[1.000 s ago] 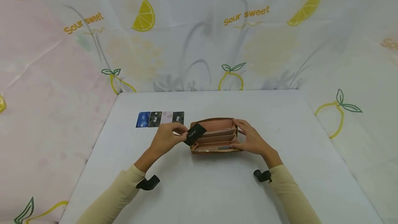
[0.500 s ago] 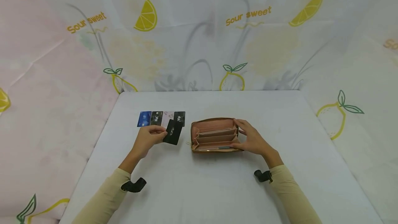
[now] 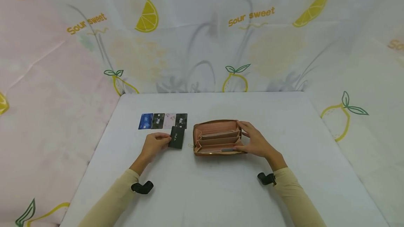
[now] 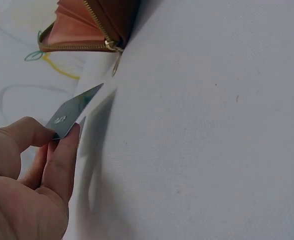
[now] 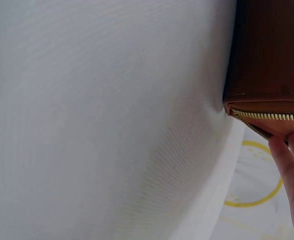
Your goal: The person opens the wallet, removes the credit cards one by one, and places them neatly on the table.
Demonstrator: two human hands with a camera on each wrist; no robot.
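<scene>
My left hand (image 3: pixel 154 145) pinches a black card (image 3: pixel 176 137) between thumb and fingers, just in front of a row of cards. In the left wrist view, the card (image 4: pixel 69 112) tilts above the white surface, its shadow beside it. A brown zip wallet (image 3: pixel 202 151) stands unzipped with its pink pleated compartments facing up. My right hand (image 3: pixel 255 141) grips the wallet's right end, thumb at the near edge and fingers at the far edge. A bluish card edge (image 3: pixel 227 149) shows in the near compartment. In the right wrist view, fingers (image 5: pixel 289 162) touch the wallet beside the gold zip teeth.
Left of the wallet lie a blue card (image 3: pixel 145 121), a black Vip card (image 3: pixel 157 121), a pale flowered card (image 3: pixel 169 119) and another black card (image 3: pixel 181 119) side by side. The white table (image 3: pixel 214 192) meets a lemon-print cloth (image 3: pixel 202 45) at the back.
My left hand has carried the black card leftward from the wallet's left end, then lowered it in front of the card row. The right hand and wallet have stayed put.
</scene>
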